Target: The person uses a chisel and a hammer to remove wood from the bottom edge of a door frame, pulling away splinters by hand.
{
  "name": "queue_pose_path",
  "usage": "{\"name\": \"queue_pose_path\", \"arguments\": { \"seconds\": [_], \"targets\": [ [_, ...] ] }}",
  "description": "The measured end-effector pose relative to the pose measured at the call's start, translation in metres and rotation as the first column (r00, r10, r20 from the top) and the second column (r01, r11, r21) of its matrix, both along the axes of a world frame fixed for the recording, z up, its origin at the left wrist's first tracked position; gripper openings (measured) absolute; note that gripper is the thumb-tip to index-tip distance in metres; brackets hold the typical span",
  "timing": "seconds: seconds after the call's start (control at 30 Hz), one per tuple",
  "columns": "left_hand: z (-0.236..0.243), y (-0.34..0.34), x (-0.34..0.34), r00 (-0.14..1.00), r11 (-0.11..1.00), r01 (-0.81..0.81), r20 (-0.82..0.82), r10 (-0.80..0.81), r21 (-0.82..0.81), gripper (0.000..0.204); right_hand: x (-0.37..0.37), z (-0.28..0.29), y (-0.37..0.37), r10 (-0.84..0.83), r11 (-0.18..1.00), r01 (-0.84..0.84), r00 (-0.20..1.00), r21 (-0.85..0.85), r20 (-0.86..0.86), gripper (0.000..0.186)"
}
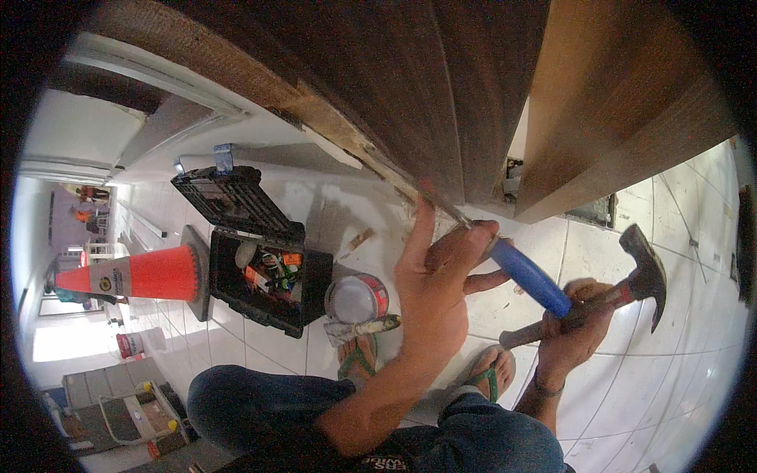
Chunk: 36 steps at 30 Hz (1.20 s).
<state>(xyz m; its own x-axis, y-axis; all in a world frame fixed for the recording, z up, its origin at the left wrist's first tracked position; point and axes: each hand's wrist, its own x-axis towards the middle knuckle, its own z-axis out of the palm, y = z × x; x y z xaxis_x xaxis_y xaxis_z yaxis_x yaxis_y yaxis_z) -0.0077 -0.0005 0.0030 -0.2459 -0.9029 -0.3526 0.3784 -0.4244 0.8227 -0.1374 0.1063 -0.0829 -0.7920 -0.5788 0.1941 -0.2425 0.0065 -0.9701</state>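
Note:
My left hand (441,268) pinches the metal shank of a chisel (530,276) with a thick blue handle. Its shank slants up and left to the lower edge of a dark brown wood panel (394,94), where the tip is hard to make out. In my right hand (577,335) is a claw hammer (648,276), gripped partway along its handle, its dark head pointing right. The end of the chisel's handle lies close to my right fingers; whether they touch I cannot tell.
An open black toolbox (264,315) with mixed items stands on the white tiles, beside an orange cone (158,274). A round tub (356,298) and a putty knife (364,327) are near my feet. A lighter wood board (615,102) rises at upper right.

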Motion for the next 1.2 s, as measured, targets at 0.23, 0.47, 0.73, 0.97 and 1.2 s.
{"name": "queue_pose_path", "arguments": {
  "seconds": [0.23,0.47,0.73,0.97,1.2],
  "targets": [
    [0.000,0.001,-0.014,0.983,0.997,-0.079,-0.164,0.078,0.002,0.066,0.021,-0.017,0.033,0.132,0.903,0.193,0.726,-0.384,0.675,0.044],
    [0.000,0.004,-0.016,0.965,0.997,-0.081,-0.250,0.078,-0.002,0.068,0.035,-0.013,0.037,0.194,0.824,0.444,0.363,-0.352,0.911,0.042],
    [0.012,0.002,-0.024,0.965,0.993,-0.118,-0.234,0.121,0.028,0.065,0.027,-0.005,0.040,0.068,0.912,0.339,0.430,-0.231,0.900,0.040],
    [0.009,-0.001,-0.023,0.959,0.992,-0.120,-0.253,0.128,0.046,0.064,0.028,0.000,0.030,0.098,0.962,0.146,0.605,-0.232,0.790,0.045],
    [0.005,-0.004,-0.030,0.947,0.993,-0.110,-0.299,0.120,0.050,0.064,0.018,0.009,0.016,0.164,0.924,0.203,0.557,-0.325,0.814,0.040]
  ]
}}
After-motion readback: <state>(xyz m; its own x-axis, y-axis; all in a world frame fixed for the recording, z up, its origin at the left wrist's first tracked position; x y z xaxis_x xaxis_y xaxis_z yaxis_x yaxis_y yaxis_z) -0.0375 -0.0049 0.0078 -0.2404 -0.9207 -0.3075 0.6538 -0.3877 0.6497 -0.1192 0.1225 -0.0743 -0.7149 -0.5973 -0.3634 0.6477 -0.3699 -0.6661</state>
